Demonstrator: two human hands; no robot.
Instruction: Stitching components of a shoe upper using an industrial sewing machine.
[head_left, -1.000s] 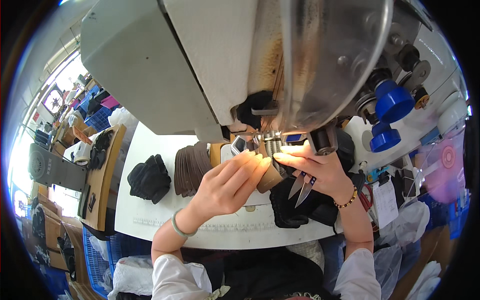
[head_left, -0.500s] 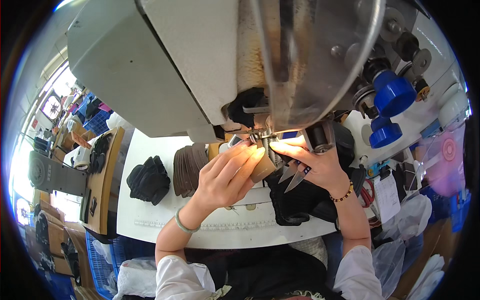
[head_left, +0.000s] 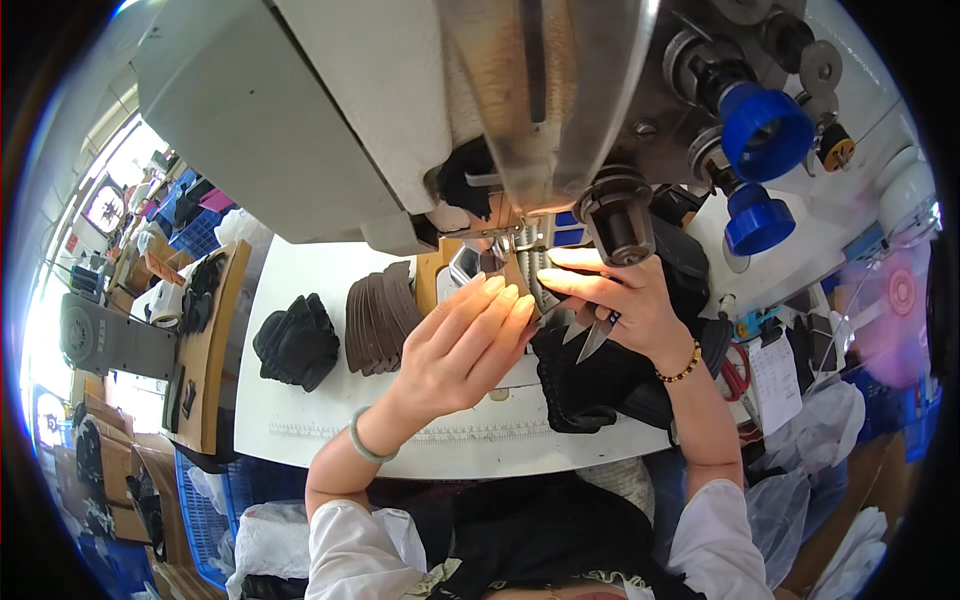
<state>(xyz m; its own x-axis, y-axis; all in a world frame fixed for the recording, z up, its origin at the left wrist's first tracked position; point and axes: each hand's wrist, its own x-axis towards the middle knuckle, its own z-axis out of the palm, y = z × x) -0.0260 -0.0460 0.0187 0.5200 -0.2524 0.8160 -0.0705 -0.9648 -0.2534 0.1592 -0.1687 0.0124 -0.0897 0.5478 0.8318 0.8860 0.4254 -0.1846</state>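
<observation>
Beneath the head of a sewing machine (head_left: 370, 120), my left hand (head_left: 460, 345) has its fingers pressed together on a small brown piece (head_left: 516, 284). Most of that piece is hidden by the fingers. My right hand (head_left: 632, 312) keeps a pair of small scissors (head_left: 594, 338) in its grip, blades pointing down and left. Its forefinger and thumb reach toward the metal presser foot (head_left: 528, 238). Black knitted fabric (head_left: 585, 385) lies below the scissors. A stack of dark brown pieces (head_left: 378, 322) rests left of my left hand.
A bundle of black cloth (head_left: 297, 342) lies on the white table (head_left: 320, 415) at left. Blue tension knobs (head_left: 765, 130) jut from the machine at right. Red-handled scissors (head_left: 737, 372) and a paper sheet (head_left: 773, 385) are at far right; a blue basket (head_left: 205, 520) stands lower left.
The view has shifted slightly, and the machine head sits higher in it. My left fingers have drawn back a little from the presser foot, while my right hand still grips the scissors.
</observation>
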